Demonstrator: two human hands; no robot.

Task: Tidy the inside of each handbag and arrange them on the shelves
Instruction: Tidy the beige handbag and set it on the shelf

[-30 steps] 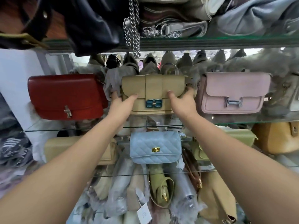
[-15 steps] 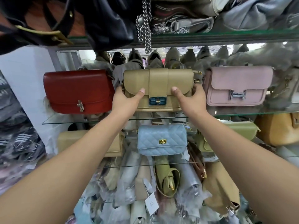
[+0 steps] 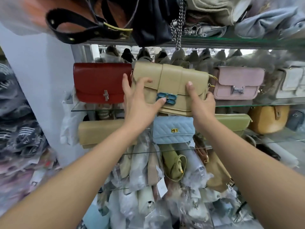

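Glass shelves (image 3: 92, 109) are looking only half sorted: a red handbag (image 3: 99, 81) on the left and a pink handbag (image 3: 239, 81) on the right are sitting upright and closed, while plastic-wrapped bags (image 3: 142, 171) are piling up lower down. Between those two, the beige handbag (image 3: 171, 80) is hanging tilted with its flap shut. The right hand (image 3: 203, 106) is wrapping its grip round the right end, and the left hand (image 3: 140, 103) is lying spread on the front, thumb touching the teal clasp (image 3: 166, 98). I'm guessing its inside isn't tidied yet, so plenty's left.

Beige bag (image 3: 171, 83) tilted in R hand (image 3: 201, 104) grip, L hand (image 3: 140, 104) thumb on teal clasp (image 3: 170, 98).
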